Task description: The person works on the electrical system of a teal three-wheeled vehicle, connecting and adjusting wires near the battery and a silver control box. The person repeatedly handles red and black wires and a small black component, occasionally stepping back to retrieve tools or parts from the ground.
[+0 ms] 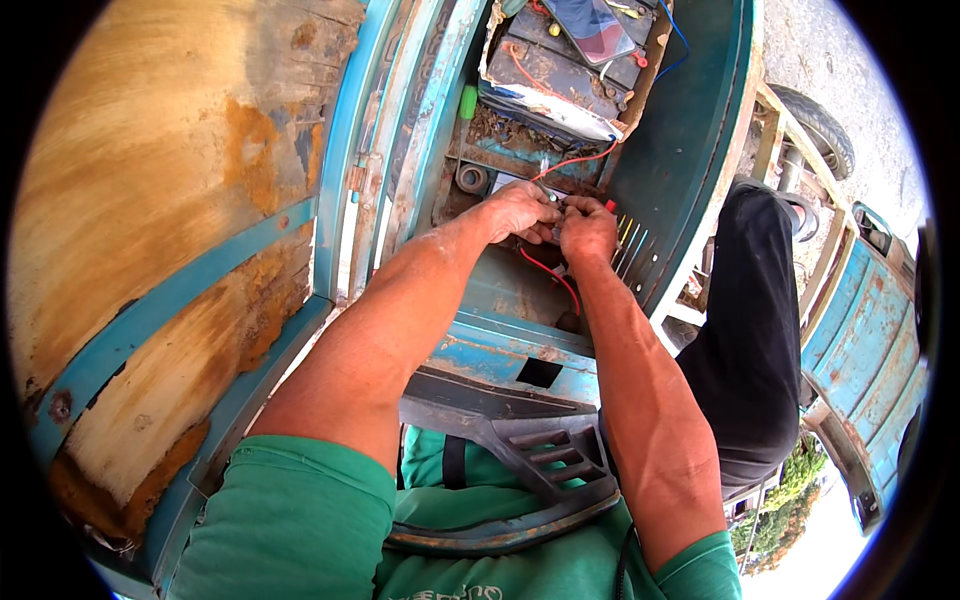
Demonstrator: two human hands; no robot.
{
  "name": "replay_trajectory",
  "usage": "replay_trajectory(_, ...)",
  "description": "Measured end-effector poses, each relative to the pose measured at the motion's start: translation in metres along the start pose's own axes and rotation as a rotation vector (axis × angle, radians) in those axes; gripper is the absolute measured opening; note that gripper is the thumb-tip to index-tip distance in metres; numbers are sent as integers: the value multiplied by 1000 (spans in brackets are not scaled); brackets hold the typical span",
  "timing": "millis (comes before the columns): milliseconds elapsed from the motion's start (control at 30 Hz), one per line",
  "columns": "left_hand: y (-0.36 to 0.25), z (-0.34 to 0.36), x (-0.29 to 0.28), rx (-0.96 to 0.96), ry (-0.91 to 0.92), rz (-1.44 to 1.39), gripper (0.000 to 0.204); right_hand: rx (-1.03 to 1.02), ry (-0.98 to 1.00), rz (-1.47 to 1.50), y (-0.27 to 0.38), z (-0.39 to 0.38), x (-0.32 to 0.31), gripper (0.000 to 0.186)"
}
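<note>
Red wire (548, 268) at frame centre; teal, rust-blotched metal frame (350, 170); orange-brown weathered wooden panel (150, 150) at left; green sleeves (290, 520) at the bottom; black trousers (750, 320) at right.

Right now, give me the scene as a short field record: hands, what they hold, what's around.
left hand: fingers pinched on the red wire, which runs up toward the battery
right hand: closed beside the left, on the same wire joint; exact grip hidden
battery: dark block in a torn cardboard wrap, up in the compartment
phone: lying on top of the battery
compartment: teal metal, rusty, debris on its floor
rusted panel: at left
</note>
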State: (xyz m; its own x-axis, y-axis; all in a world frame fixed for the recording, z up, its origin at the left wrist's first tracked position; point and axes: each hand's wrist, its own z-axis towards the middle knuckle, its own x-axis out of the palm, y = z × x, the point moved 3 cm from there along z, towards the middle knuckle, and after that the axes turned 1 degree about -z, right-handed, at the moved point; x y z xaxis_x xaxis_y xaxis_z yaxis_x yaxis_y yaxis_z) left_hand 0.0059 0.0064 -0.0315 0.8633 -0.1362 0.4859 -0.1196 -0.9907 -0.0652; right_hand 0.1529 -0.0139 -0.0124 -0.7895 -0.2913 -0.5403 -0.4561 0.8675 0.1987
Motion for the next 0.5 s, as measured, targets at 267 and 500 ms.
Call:
replay_trajectory(267,-3,-2,-2,35,2,132,10,-213,-29,-286,30,-20,-11,20)
replay_trajectory(500,-2,-2,-3,63,-17,143,13,-161,-34,-181,27,-20,-8,21)
